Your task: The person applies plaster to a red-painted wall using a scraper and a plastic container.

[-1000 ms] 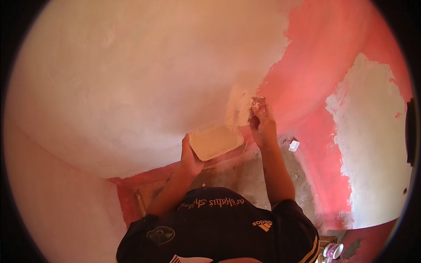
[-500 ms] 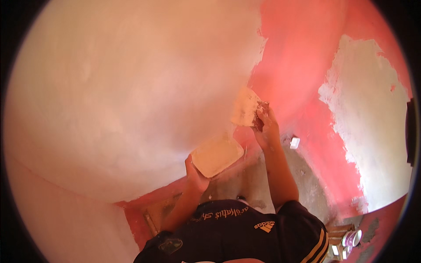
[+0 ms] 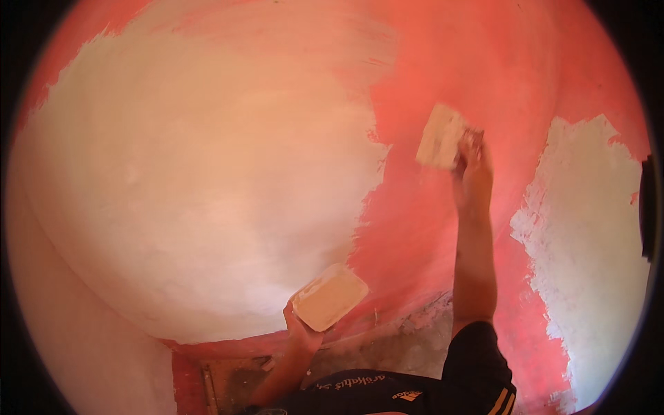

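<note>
My right hand is raised on an outstretched arm, its fingers wrapped round the dark reddish grip of a wide putty knife. The broad blade, coated in cream filler, is against or just off the pink-red wall; I cannot tell which. Lower and to the left, my left hand grips a shallow rectangular tub by its near left edge. What shows of the tub is cream-coloured. Behind it spreads a large pale filler coat with a ragged right edge.
Past the corner on the right, another wall carries a pale filler patch with pink-red around it. Bare grey floor shows below my arms. A thin wooden strip is at the lower left. A dark object stands at the far right rim.
My right hand has moved the putty knife up and right, off the pale coat's edge onto the pink-red area. The view has tilted upward. My left hand still holds the tub, lower in the picture.
</note>
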Motion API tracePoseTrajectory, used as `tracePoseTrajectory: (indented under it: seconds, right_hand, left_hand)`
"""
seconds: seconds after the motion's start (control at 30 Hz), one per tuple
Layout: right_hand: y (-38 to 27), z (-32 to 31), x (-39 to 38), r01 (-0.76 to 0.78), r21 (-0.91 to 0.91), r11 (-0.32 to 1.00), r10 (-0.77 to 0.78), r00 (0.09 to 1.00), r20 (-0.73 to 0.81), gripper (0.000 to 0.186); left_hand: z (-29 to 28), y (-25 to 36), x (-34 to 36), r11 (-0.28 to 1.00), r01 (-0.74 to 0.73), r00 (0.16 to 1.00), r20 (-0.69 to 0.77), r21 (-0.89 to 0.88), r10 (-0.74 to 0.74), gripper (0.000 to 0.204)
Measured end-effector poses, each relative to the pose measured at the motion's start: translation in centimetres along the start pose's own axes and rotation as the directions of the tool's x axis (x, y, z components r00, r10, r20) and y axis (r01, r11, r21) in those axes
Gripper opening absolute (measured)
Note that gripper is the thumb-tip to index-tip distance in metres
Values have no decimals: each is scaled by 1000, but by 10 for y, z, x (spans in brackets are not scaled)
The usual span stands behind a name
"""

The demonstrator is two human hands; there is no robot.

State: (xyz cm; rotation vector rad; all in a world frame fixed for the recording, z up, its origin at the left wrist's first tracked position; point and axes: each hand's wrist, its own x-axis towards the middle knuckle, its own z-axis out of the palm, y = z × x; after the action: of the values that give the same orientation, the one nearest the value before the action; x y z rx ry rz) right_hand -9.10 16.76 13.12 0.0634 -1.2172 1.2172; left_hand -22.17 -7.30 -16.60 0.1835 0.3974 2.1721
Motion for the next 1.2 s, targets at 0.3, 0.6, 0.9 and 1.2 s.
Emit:
tracePoseTrajectory:
  seconds: [0.3, 0.6, 0.9, 1.2]
  right_hand:
    - [-42, 112, 91, 523, -69, 849, -523, 852, 27, 14]
    - [12, 171, 259, 451, -886, -110, -904, 326, 278, 31]
    - [-25, 268, 128, 695, -716, 61, -798, 465, 383, 29]
    - [-44, 148, 257, 268, -943, -199, -820, 482, 310, 26]
  left_hand:
    - [-69, 53, -118, 807, -374, 921, 79, 456, 382, 51]
    - [-23, -9, -15, 519, -477, 811, 129, 709, 570, 51]
    - [-96, 85, -38, 991, -56, 981, -178, 125, 78, 62]
    - [-64, 69, -24, 989, -72, 972, -212, 128, 98, 64]
